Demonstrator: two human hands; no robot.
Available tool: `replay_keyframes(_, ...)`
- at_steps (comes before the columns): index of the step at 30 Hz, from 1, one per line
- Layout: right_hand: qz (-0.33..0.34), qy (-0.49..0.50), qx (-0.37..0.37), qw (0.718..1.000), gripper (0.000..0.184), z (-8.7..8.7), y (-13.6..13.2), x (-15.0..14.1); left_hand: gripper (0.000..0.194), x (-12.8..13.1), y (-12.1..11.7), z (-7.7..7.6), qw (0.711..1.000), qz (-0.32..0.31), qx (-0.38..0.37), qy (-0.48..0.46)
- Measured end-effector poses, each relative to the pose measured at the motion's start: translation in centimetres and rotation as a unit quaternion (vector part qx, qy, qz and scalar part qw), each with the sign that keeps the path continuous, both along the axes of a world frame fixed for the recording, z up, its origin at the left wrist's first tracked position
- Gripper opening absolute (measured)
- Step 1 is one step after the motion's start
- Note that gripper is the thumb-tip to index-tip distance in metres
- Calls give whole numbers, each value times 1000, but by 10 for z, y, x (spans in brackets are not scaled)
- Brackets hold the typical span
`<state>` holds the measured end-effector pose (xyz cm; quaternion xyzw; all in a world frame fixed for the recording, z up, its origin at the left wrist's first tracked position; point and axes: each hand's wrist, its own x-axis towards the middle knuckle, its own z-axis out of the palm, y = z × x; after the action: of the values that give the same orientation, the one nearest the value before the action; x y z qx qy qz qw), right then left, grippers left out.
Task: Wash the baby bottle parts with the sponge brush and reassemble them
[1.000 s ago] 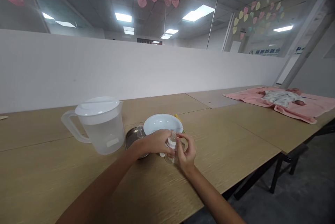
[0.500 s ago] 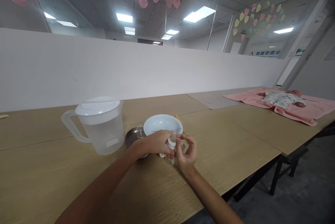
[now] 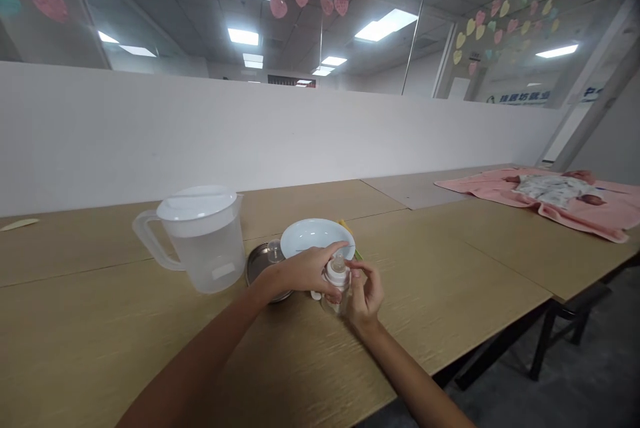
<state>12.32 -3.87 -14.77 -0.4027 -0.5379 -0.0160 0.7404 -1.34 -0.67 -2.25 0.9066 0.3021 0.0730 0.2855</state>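
A clear baby bottle (image 3: 331, 307) with a white collar and a translucent teat (image 3: 339, 263) stands upright in front of the white bowl. My left hand (image 3: 307, 271) wraps the collar from the left, its thumb raised behind the teat. From the right, my right hand (image 3: 367, 295) grips the bottle near the collar, thumb and forefinger bent beside it; its other fingers are partly hidden. Behind my left wrist lies a round metal tray (image 3: 256, 261) with a small clear cap (image 3: 275, 251) on it. A white bowl (image 3: 317, 231) sits just beyond both hands.
A translucent lidded pitcher (image 3: 205, 241) stands left of the tray. Yellow and green sticks (image 3: 358, 254) show beside the bowl. At the far right a baby-like figure (image 3: 550, 189) lies on a pink blanket (image 3: 493, 188). A white wall (image 3: 300, 135) runs along the table's back.
My left thumb has lifted away from the teat, leaving it more exposed. Both hands remain at the bottle. The view has turned slightly, so the scene sits a little further right.
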Motion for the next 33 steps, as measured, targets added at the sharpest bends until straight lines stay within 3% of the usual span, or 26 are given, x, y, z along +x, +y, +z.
replay_keyframes(4, -29, -132, 91, 987, 9, 7, -7, 2, 65, 0, 2, -2, 1000, 8, 11, 15)
replay_keyframes(7, -35, -182, 112, 976, 8, 13, -10, 1, 49, -1, 2, 0, 1000, -11, 11, 16)
replay_keyframes(13, -35, -102, 70, 992, 12, 13, -7, -2, 33, -3, -1, 3, 998, -45, -30, -35)
replay_keyframes(17, -24, -37, -3, 999, 13, 10, -3, -3, 42, -2, 4, -2, 998, -44, -35, -33)
replay_keyframes(23, 49, 13, -73, 996, 26, 3, 2, -3, 66, -2, 7, -7, 999, -16, -44, -26)
replay_keyframes(29, 51, 83, -65, 993, 27, -4, 7, -2, 91, -1, 0, -1, 999, 27, 1, 19)
replay_keyframes(33, 90, 39, -34, 995, 19, -2, 3, -1, 93, -3, -6, 4, 998, 38, 22, 49)
